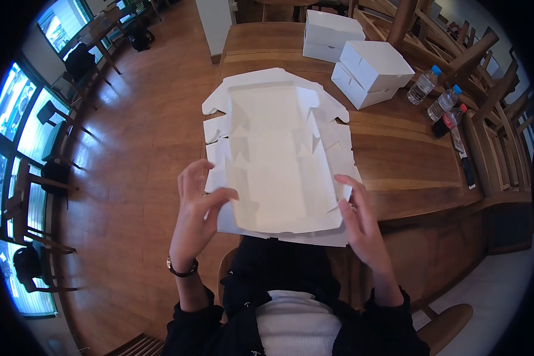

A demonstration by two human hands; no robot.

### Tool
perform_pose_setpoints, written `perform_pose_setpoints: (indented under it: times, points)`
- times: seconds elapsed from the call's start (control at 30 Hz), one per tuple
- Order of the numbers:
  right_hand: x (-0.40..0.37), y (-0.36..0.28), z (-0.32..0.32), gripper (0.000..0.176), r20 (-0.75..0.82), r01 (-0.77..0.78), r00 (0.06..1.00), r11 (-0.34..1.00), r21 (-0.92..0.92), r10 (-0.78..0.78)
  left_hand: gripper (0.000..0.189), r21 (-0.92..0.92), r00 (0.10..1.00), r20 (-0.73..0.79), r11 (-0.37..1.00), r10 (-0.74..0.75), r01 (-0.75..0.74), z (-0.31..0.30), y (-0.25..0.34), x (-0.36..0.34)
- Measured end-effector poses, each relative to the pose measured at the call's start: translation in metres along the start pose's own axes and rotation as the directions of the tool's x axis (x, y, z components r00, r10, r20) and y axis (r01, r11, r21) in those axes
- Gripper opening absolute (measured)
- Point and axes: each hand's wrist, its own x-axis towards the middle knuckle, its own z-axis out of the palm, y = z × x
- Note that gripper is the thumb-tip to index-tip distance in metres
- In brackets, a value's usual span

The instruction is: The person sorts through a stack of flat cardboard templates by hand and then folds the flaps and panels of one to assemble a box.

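A partly folded white cardboard box, with creased side flaps, lies on top of several flat white box blanks at the table's near-left end. Beside the box's left edge is my left hand, thumb tip against that edge and fingers spread apart over the blanks. My right hand is at the lower right corner, its index fingertip and thumb tip apart and touching the side flap. Whether anything is pressed between those fingers is hard to see. A dark watch circles my left wrist.
Two closed white boxes stand at the back right of the wooden table. Beyond them are water bottles, a dark drink bottle with a red cap, and stacked wooden chairs. More chairs line the windows at left.
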Motion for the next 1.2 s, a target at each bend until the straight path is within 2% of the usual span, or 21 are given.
perform_pose_setpoints:
  times: [0.1, 0.13, 0.17, 0.2, 0.23, 0.27, 0.37, 0.4, 0.5, 0.6, 0.7, 0.8, 0.9, 1.0, 1.1, 1.2]
  points:
    - [-0.013, -0.017, 0.007, 0.049, 0.096, 0.024, 0.995, 0.999, 0.026, -0.026, 0.026, -0.204, 0.962, 0.18, 0.949, -0.205, 0.24, -0.007, -0.018, 0.007]
    - [-0.015, -0.019, 0.009, 0.048, 0.128, 0.029, 0.991, 0.999, 0.038, -0.034, 0.029, -0.246, 0.963, 0.203, 0.943, -0.174, 0.223, -0.01, -0.019, 0.011]
    - [-0.017, -0.02, 0.01, 0.048, 0.159, 0.036, 0.986, 0.998, 0.051, -0.043, 0.03, -0.218, 0.972, 0.149, 0.953, -0.18, 0.209, -0.013, -0.015, 0.011]
    - [-0.017, -0.013, 0.015, 0.046, 0.118, 0.124, 0.985, 0.992, 0.026, -0.126, 0.031, -0.19, 0.979, 0.094, 0.962, -0.18, 0.195, -0.016, -0.011, 0.013]
    - [-0.018, -0.013, 0.016, 0.044, 0.119, 0.145, 0.982, 0.989, 0.025, -0.147, 0.032, -0.161, 0.983, 0.041, 0.97, -0.179, 0.183, -0.016, -0.008, 0.013]
    - [-0.018, -0.015, 0.019, 0.043, 0.119, 0.167, 0.978, 0.986, 0.025, -0.169, 0.034, 0.0, 0.992, -0.102, 0.997, -0.071, 0.072, -0.015, -0.007, 0.012]
    - [-0.018, -0.016, 0.031, 0.036, 0.098, 0.233, 0.968, 0.972, -0.01, -0.231, 0.034, 0.076, 0.988, -0.144, 0.995, -0.051, 0.062, -0.014, 0.036, 0.009]
    - [-0.017, -0.015, 0.036, 0.034, 0.091, 0.256, 0.963, 0.966, -0.028, -0.253, 0.03, -0.016, 1.0, -0.008, 1.0, -0.013, 0.013, -0.012, 0.046, 0.006]
    - [-0.015, -0.013, 0.047, 0.031, 0.051, 0.366, 0.93, 0.91, -0.194, -0.363, 0.026, -0.278, 0.934, 0.349, 0.943, -0.079, 0.184, 0.002, 0.067, 0.01]
    - [-0.008, -0.004, 0.046, 0.032, 0.071, 0.516, 0.84, 0.752, -0.409, -0.537, 0.03, -0.255, 0.908, 0.415, 0.952, -0.052, 0.171, 0.016, 0.055, 0.013]
    - [-0.003, 0.007, 0.041, 0.03, 0.188, 0.629, 0.735, 0.551, -0.548, -0.652, 0.03, -0.35, 0.858, 0.511, 0.896, -0.062, 0.273, 0.02, 0.046, 0.015]
    - [0.001, 0.005, 0.033, 0.026, 0.303, 0.719, 0.669, 0.489, -0.493, -0.678, 0.027, -0.262, 0.855, 0.502, 0.919, -0.131, 0.295, 0.019, 0.048, 0.016]
    - [0.007, 0.009, 0.034, 0.023, 0.277, 0.76, 0.586, 0.397, -0.515, -0.762, 0.024, -0.289, 0.874, 0.47, 0.914, -0.122, 0.283, 0.022, 0.042, 0.015]
    - [0.017, 0.006, 0.032, 0.019, 0.319, 0.8, 0.502, 0.293, -0.524, -0.804, 0.024, -0.295, 0.838, 0.536, 0.907, -0.105, 0.302, 0.02, 0.043, 0.015]
    - [0.021, 0.006, 0.038, 0.015, 0.304, 0.809, 0.487, 0.291, -0.511, -0.819, 0.024, -0.317, 0.859, 0.511, 0.921, -0.034, 0.225, 0.024, 0.042, 0.012]
    - [0.024, 0.005, 0.039, 0.011, 0.295, 0.806, 0.48, 0.283, -0.519, -0.826, 0.025, -0.294, 0.861, 0.508, 0.931, -0.04, 0.217, 0.022, 0.042, 0.012]
